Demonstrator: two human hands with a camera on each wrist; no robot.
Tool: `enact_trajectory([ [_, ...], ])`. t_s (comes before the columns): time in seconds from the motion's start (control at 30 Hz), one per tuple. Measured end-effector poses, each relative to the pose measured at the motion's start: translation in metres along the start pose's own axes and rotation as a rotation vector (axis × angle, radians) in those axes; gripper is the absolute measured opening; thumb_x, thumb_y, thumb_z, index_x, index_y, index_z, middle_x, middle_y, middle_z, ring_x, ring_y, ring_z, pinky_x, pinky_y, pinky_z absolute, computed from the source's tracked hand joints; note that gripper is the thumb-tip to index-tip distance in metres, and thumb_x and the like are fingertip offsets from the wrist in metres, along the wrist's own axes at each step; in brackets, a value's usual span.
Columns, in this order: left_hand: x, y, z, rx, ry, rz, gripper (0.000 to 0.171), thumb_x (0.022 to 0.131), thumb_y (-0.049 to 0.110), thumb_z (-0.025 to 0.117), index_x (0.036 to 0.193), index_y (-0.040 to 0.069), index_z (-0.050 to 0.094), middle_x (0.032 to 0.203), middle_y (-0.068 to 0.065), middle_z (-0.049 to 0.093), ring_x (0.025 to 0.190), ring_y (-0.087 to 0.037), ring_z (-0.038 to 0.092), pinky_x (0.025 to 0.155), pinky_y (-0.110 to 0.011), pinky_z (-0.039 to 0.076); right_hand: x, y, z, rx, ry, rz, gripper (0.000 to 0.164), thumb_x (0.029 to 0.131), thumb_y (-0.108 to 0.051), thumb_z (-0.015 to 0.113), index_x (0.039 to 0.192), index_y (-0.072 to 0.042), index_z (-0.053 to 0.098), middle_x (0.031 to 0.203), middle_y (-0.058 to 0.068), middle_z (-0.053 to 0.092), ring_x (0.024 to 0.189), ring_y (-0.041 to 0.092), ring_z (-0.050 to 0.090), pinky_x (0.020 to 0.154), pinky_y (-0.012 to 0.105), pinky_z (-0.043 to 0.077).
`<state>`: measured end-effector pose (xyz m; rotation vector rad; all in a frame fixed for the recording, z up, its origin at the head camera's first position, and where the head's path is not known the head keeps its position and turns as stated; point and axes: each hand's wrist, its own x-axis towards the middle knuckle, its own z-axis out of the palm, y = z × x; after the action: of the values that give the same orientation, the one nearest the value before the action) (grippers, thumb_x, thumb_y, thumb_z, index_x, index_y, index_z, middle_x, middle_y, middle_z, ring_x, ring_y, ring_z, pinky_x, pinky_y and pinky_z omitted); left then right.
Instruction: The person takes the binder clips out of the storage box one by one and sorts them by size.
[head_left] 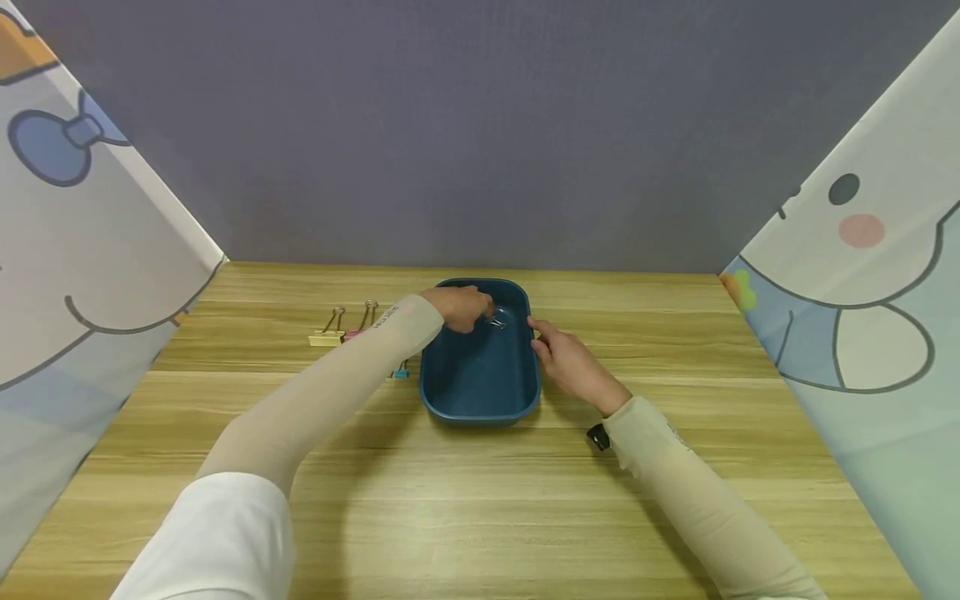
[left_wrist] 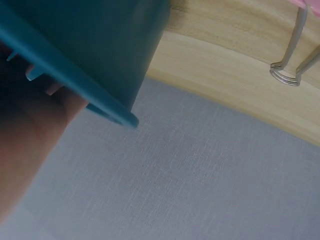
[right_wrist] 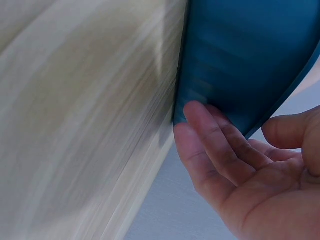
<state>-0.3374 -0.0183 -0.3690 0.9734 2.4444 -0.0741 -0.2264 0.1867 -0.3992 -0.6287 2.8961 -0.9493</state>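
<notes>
My left hand (head_left: pixel 461 308) reaches over the left side of a dark blue plastic bin (head_left: pixel 480 383), its fingers pointing down inside. Right by those fingertips, shiny wire handles (head_left: pixel 498 322) show against the bin's floor; I cannot tell whether the fingers grip them. In the left wrist view the bin's rim (left_wrist: pixel 75 75) covers most of the fingers. My right hand (head_left: pixel 573 367) is at the bin's right side. In the right wrist view its extended fingers (right_wrist: pixel 220 145) rest along the outer wall, with the thumb beside the rim.
Left of the bin, on the wooden table (head_left: pixel 525 500), are a yellow binder clip (head_left: pixel 326 340), a pink binder clip (head_left: pixel 352 335) partly behind the left sleeve, and a small blue binder clip (head_left: pixel 402 374). A grey partition (head_left: pixel 472 150) rises behind; printed panels stand at both sides.
</notes>
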Motion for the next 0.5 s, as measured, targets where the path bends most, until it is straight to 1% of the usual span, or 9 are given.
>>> enact_trajectory([
  [0.13,-0.005,0.0,0.0,0.015,-0.012,0.031,0.042,0.093,0.003,0.051,0.132,0.017,0.056,0.145,-0.004,0.037,0.133,-0.025,0.034,0.093,-0.035,0.039,0.0,-0.001,0.0,0.0,-0.003,0.003,0.041,0.101,-0.008,0.043,0.139,0.005,0.039,0.074,0.004,0.05,0.06,0.015,0.045,0.06,0.033,0.041],
  [0.23,-0.008,-0.001,0.002,0.0,-0.016,0.051,0.043,0.092,0.0,0.05,0.132,0.015,0.056,0.144,-0.006,0.038,0.131,-0.025,0.036,0.091,-0.034,0.04,0.0,-0.001,0.0,0.0,-0.008,0.013,0.041,0.101,-0.008,0.044,0.14,0.004,0.039,0.076,0.004,0.052,0.062,0.016,0.046,0.062,0.034,0.041],
  [0.3,-0.008,-0.003,0.004,-0.02,-0.015,0.059,0.043,0.091,-0.001,0.049,0.132,0.013,0.055,0.142,-0.006,0.041,0.129,-0.024,0.039,0.087,-0.033,0.041,0.0,-0.001,0.0,-0.006,-0.007,0.02,0.042,0.101,-0.009,0.044,0.14,0.004,0.039,0.078,0.005,0.053,0.064,0.016,0.047,0.064,0.035,0.042],
  [0.37,-0.009,-0.006,0.007,-0.037,-0.003,0.069,0.042,0.09,-0.001,0.05,0.13,0.012,0.056,0.136,-0.006,0.048,0.123,-0.021,0.046,0.082,-0.031,0.043,0.0,-0.001,0.0,-0.013,-0.004,0.02,0.042,0.101,-0.009,0.044,0.14,0.003,0.039,0.08,0.005,0.055,0.066,0.017,0.048,0.066,0.036,0.043],
  [0.43,-0.009,-0.008,0.009,-0.048,0.017,0.085,0.039,0.089,-0.002,0.051,0.126,0.011,0.059,0.127,-0.005,0.055,0.112,-0.018,0.053,0.079,-0.03,0.044,0.0,-0.001,0.0,-0.017,-0.004,0.018,0.042,0.101,-0.01,0.044,0.14,0.003,0.039,0.081,0.005,0.055,0.066,0.017,0.049,0.067,0.036,0.043],
  [0.5,-0.009,-0.009,0.011,-0.038,0.044,0.107,0.034,0.089,-0.002,0.053,0.119,0.01,0.062,0.117,-0.004,0.06,0.101,-0.016,0.056,0.077,-0.029,0.046,0.0,-0.002,0.0,-0.015,-0.011,0.019,0.042,0.101,-0.01,0.044,0.14,0.003,0.038,0.08,0.005,0.055,0.065,0.017,0.048,0.066,0.036,0.043],
])
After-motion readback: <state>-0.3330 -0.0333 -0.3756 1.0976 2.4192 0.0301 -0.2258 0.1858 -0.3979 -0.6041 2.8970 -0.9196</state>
